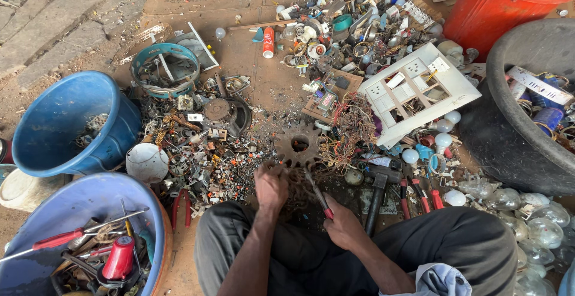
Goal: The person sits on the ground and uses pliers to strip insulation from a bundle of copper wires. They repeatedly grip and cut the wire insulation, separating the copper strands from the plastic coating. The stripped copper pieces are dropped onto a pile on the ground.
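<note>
My left hand [271,186] presses down on a small rusty metal scrap [294,189] on the ground between my knees. My right hand [342,223] grips a screwdriver [317,193] with a red handle end, its blade pointing up-left at the scrap. Just beyond lies a rusty toothed gear [299,144]. A black-handled hammer [377,193] lies right of my right hand, with red-handled pliers [421,195] beside it.
Blue buckets at left [57,129] and lower left [84,203] hold tools. A white switch panel [417,89], tangled wires [353,129], glass bulbs [527,212], a black tub [509,134] and an orange drum [497,2] crowd the right. Small metal scrap [197,146] litters the cardboard.
</note>
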